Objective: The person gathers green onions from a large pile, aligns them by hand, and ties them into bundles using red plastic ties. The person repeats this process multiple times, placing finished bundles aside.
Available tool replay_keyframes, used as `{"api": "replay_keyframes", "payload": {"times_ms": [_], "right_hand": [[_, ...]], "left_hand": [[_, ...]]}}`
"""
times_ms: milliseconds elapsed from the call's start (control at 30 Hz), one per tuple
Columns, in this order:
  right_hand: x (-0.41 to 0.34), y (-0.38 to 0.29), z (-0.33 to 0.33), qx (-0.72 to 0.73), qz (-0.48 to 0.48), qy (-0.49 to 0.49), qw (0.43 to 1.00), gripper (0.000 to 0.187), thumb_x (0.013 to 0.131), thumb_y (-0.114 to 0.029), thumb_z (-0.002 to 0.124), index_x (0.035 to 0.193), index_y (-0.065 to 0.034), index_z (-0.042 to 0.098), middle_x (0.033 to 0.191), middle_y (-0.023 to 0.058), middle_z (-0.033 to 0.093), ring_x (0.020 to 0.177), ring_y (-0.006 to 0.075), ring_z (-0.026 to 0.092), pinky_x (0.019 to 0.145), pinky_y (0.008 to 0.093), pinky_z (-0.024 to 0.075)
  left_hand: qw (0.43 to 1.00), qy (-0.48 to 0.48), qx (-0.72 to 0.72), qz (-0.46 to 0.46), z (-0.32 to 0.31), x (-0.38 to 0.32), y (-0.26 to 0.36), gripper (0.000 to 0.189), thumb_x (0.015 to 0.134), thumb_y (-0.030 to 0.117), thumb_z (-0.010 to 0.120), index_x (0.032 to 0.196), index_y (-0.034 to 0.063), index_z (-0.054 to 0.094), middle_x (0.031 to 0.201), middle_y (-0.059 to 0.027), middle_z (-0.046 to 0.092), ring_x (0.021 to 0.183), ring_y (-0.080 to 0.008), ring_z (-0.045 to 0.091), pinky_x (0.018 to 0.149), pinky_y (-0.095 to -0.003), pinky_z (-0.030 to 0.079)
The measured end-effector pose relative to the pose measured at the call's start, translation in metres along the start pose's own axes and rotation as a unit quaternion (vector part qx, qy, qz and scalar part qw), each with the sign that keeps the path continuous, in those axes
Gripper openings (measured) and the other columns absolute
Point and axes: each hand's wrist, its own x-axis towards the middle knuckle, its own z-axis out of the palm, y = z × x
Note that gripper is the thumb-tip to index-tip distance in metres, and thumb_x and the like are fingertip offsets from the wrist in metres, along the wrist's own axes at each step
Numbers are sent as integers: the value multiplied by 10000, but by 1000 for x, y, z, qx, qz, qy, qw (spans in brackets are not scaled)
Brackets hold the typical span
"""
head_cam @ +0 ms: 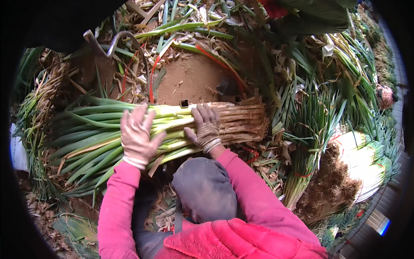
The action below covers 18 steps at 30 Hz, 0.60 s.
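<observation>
A thick sheaf of long Welsh onions [174, 124] lies crosswise before me, with green leaves to the left and brown, rooty ends to the right. My left hand [139, 136], in a pale work glove, rests on the leaf side with its fingers spread. Farther right, my gloved right hand [204, 128] lies over the pale stalks beside the brown part, thumb apart from the fingers. Neither hand appears closed around a stalk. Red tape [155, 73] runs up from behind the sheaf, near the open end of a square metal tube [184, 103].
A bent metal rod [124, 37] stands at the upper left. Tied onion bundles [368, 165] with pale stalks are stacked at the right, near a standing leafy bundle [304, 152]. Loose leaves and peelings [194, 19] litter the dirt floor [186, 79]. Dark green cloth [313, 16] shows at the top.
</observation>
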Motion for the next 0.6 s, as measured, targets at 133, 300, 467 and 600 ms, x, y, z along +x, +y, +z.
{"api": "replay_keyframes", "payload": {"times_ms": [133, 300, 467, 600], "right_hand": [[-6, 4, 5, 8, 8, -20, 1000, 805, 834, -555, 675, 1462, -94, 471, 1486, 151, 473, 1437, 361, 390, 1222, 568, 208], [-8, 7, 11, 8, 1, -20, 1000, 782, 854, -556, 670, 1457, -96, 477, 1506, 150, 469, 1450, 362, 384, 1223, 564, 198], [8, -4, -9, -8, -15, -35, 999, 798, 845, -545, 697, 1461, -91, 475, 1506, 149, 464, 1445, 360, 378, 1230, 557, 191], [25, -29, -18, 54, 4, -56, 997, 828, 859, -558, 706, 1462, -45, 464, 1518, 183, 452, 1458, 392, 361, 1242, 574, 167]], "left_hand": [[987, -40, 88, -131, 1, 21, -12, 415, 971, 397, 614, 1231, 78, 671, 1275, -119, 675, 1307, -303, 550, 1210, -493, 244], [984, -74, 53, -151, 13, 12, -20, 371, 957, 410, 613, 1125, 88, 687, 1086, -76, 678, 1131, -270, 594, 1135, -487, 318], [983, -62, 99, -141, 18, 10, -24, 374, 959, 439, 604, 1115, 109, 685, 1039, -49, 670, 1092, -250, 592, 1146, -476, 298], [988, -18, 72, -137, 21, 10, -26, 386, 956, 457, 606, 1109, 113, 693, 1060, -60, 680, 1120, -247, 597, 1151, -462, 291]]}}
